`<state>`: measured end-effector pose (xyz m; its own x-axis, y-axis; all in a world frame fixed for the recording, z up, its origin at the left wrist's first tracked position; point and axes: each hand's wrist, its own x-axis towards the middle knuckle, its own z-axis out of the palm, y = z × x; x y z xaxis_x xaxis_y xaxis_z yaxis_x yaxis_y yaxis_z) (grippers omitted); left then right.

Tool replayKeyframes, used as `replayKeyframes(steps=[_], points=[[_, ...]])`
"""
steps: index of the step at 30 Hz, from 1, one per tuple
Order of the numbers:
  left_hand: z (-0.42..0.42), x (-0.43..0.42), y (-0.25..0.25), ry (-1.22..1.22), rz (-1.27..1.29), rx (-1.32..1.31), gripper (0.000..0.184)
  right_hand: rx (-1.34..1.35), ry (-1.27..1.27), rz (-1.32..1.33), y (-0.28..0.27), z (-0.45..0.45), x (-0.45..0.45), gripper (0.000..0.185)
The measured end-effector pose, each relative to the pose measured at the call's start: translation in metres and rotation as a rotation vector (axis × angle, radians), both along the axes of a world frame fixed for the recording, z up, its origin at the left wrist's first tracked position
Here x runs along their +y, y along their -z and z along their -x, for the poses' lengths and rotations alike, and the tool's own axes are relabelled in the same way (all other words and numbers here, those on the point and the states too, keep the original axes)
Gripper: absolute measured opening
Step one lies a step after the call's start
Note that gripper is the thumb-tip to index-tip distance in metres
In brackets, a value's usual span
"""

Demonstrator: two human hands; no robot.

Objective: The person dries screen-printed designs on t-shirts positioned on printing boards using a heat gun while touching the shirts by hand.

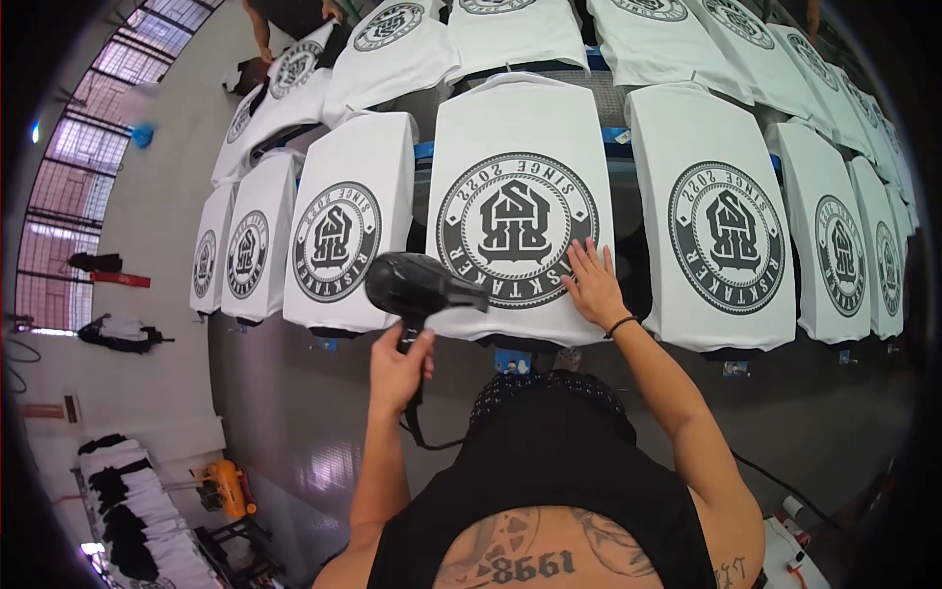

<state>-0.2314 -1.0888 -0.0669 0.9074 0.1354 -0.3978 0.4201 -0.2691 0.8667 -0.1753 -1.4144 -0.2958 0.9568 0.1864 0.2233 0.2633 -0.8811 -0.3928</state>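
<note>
A black hair dryer (414,289) is in my left hand (400,369), whose fingers wrap round its handle. Its nozzle points right, over the lower left of the round print on the white T-shirt (525,118) in front of me. My right hand (595,287) lies with fingers stretched out at the lower right edge of that black print (518,230); its fingertips seem to touch the fabric. From the dryer's handle a black cord (422,432) hangs down and runs right. The shirt is spread flat on a board.
More printed white shirts on boards stand close by, one at left (348,152) and one at right (687,128), with another row behind. A person's arm (260,29) shows at the upper left. An orange machine (231,488) and a stack of garments (132,520) are at the lower left.
</note>
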Motion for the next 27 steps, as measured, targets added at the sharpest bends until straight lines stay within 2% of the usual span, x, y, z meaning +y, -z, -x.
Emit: replayKeyframes(steps=[1, 4, 7, 11, 14, 19, 26, 27], points=[[0.003, -0.008, 0.001, 0.027, 0.009, 0.022, 0.024, -0.004, 0.012, -0.003, -0.003, 0.002, -0.001, 0.055], [0.003, -0.034, 0.006, 0.205, 0.039, 0.034, 0.034, -0.099, 0.169, -0.353, -0.012, 0.014, -0.007, 0.037], [-0.012, -0.069, 0.012, 0.329, 0.067, 0.045, 0.037, -0.214, 0.297, -0.445, -0.015, 0.035, -0.013, 0.036], [-0.055, -0.111, 0.028, 0.44, 0.15, -0.021, 0.04, -0.331, 0.375, -0.444, -0.024, 0.061, -0.008, 0.033], [-0.094, -0.141, 0.036, 0.483, 0.102, -0.1, 0.043, -0.333, 0.351, -0.472, -0.024, 0.072, -0.006, 0.031], [-0.167, -0.167, 0.042, 0.481, 0.058, -0.232, 0.034, -0.277, 0.332, -0.379, -0.028, 0.084, 0.004, 0.032], [-0.261, -0.129, 0.047, 0.289, -0.047, -0.31, 0.028, -0.172, 0.243, -0.208, -0.031, 0.056, 0.013, 0.041], [-0.268, -0.114, 0.047, 0.269, 0.012, -0.3, 0.028, -0.146, 0.246, -0.164, -0.031, 0.048, 0.015, 0.043]])
